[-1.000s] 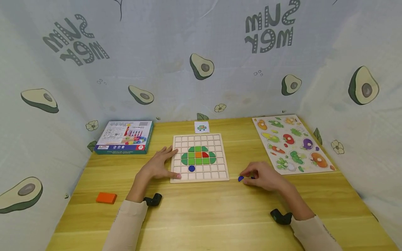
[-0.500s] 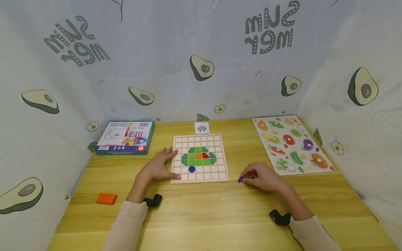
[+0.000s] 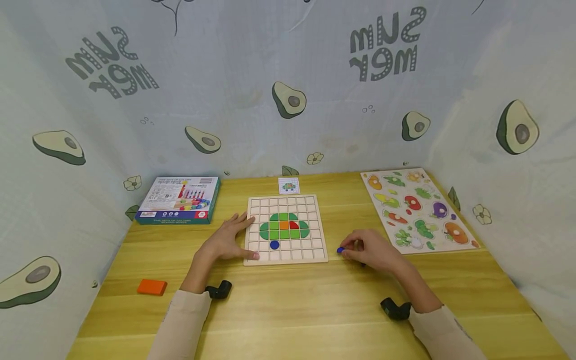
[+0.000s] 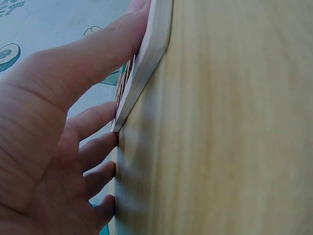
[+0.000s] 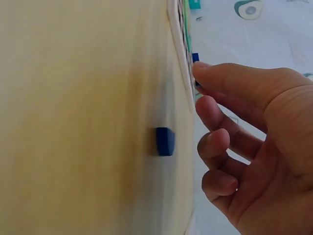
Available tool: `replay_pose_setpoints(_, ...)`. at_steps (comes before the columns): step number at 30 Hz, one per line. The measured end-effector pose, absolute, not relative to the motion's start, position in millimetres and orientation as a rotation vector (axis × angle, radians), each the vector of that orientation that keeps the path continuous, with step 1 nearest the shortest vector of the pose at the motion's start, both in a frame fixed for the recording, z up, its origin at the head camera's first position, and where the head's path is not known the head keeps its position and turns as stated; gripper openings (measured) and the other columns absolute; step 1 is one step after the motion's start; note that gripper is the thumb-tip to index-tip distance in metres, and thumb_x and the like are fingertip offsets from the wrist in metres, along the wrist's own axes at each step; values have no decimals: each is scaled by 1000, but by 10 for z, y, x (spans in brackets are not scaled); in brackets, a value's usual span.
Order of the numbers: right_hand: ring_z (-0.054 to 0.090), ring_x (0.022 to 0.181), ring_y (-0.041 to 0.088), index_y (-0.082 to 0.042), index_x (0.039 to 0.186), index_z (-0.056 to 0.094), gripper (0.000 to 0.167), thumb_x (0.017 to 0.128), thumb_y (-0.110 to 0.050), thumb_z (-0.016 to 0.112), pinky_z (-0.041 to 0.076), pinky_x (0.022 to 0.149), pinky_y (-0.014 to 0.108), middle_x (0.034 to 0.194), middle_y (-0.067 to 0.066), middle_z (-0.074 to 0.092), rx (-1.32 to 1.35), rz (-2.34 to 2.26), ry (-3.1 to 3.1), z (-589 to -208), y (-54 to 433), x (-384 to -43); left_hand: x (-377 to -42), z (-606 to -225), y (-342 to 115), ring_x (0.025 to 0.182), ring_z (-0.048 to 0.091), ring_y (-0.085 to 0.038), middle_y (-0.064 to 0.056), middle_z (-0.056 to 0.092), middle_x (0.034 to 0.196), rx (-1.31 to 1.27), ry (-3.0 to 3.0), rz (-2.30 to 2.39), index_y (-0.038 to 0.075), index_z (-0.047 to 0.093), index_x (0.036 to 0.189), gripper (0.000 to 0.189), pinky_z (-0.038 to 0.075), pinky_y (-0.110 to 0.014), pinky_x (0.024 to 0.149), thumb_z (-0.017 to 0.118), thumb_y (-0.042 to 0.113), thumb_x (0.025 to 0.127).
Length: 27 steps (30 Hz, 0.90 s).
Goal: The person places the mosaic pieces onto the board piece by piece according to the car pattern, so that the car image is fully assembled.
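Note:
My left hand (image 3: 225, 242) rests at the left side of a wooden grid board (image 3: 315, 243), its fingers spread along the edge and the thumb on the front left corner. Green, orange and red tiles (image 3: 288, 225) form a rounded shape on the grid, and a round blue shape (image 3: 274, 245) sits just below it. Right of the board, my right hand (image 3: 373, 250) pinches a small blue piece (image 3: 340, 250) between thumb and forefinger, just above the table. Under that hand, another blue piece (image 5: 165, 142) lies on the tabletop in the right wrist view.
Behind the board stands a small picture card (image 3: 289, 185). A boxed toy set (image 3: 177, 200) lies back left, and an orange block (image 3: 152, 287) front left. A vegetable puzzle board (image 3: 418, 210) lies at the right. Printed cloth (image 3: 243, 100) surrounds the table.
The right hand has lifted the blue piece slightly off the table and shifted it a little toward the board. The left hand keeps its place on the board.

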State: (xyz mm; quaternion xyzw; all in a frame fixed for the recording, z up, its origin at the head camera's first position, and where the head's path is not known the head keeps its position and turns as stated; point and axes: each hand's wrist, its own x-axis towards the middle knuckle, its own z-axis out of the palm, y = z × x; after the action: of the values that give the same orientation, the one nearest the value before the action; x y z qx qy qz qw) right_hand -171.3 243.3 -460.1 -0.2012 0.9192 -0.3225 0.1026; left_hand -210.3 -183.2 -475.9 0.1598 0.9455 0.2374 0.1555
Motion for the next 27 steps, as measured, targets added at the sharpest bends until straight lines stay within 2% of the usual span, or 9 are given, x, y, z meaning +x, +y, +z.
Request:
replay_pose_setpoints(9, 51, 60, 10, -15, 97, 81, 8, 92, -20, 77, 44, 53, 24, 81, -6, 67, -537, -1020, 2841, -4538, 2238, -1826, -2098, -4755, -1837, 161, 8, -36, -4, 18, 174, 466, 2701, 687, 24, 33, 163, 113, 11, -63, 128, 85, 65, 71)
replay_pose_setpoints(16, 52, 63, 11, -13, 96, 82, 9, 90, -19, 79, 43, 57, 23, 79, -5, 67, -524, -1058, 2871, -4528, 2003, -1900, -2082, -4747, -1842, 161, 7, -37, -4, 17, 174, 456, 2698, 707, 24, 34, 163, 113, 13, -65, 127, 85, 64, 71)
replay_pose_setpoints(27, 52, 66, 15, -9, 97, 83, 12, 88, -16, 81, 41, 57, 22, 77, -2, 65, -513, -1165, 2796, -4510, 1605, -1951, -2082, -4720, -1833, 161, 6, -37, -4, 17, 174, 451, 2693, 714, 24, 34, 163, 113, 13, -65, 127, 85, 64, 70)
